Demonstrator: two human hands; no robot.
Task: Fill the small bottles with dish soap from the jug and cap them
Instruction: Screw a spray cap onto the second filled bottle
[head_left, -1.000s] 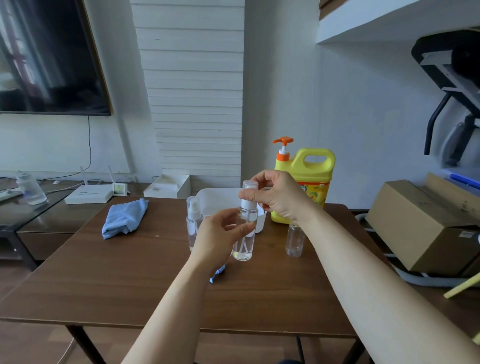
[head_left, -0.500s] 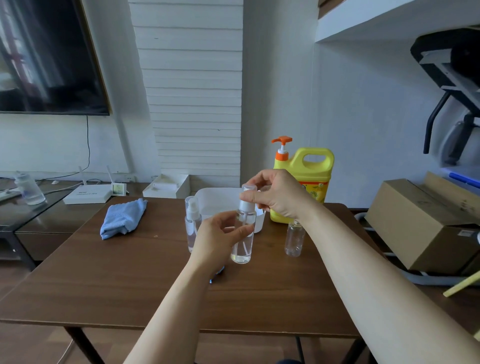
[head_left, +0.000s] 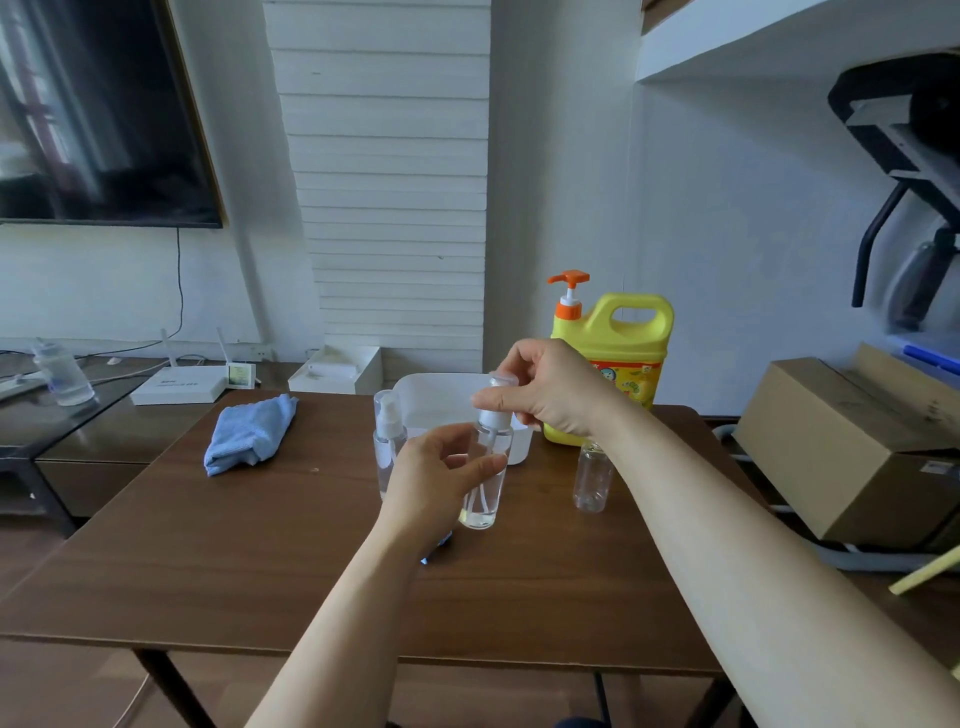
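My left hand (head_left: 436, 475) grips a clear small spray bottle (head_left: 485, 491) upright above the brown table (head_left: 249, 561). My right hand (head_left: 545, 392) pinches the bottle's white pump cap (head_left: 491, 415) at the top. A second capped clear bottle (head_left: 388, 441) stands just left of my left hand. A third clear bottle (head_left: 592, 475), its top hidden by my right wrist, stands to the right. The yellow soap jug (head_left: 623, 353) with an orange pump stands at the back right of the table.
A white basin (head_left: 426, 400) sits behind the bottles. A folded blue cloth (head_left: 249, 434) lies at the left of the table. A small blue object (head_left: 434, 553) peeks out under my left wrist. A cardboard box (head_left: 852, 447) stands right of the table.
The held bottle has dropped slightly lower toward the table, and my right hand stays on its cap with the fingers shifted a little.
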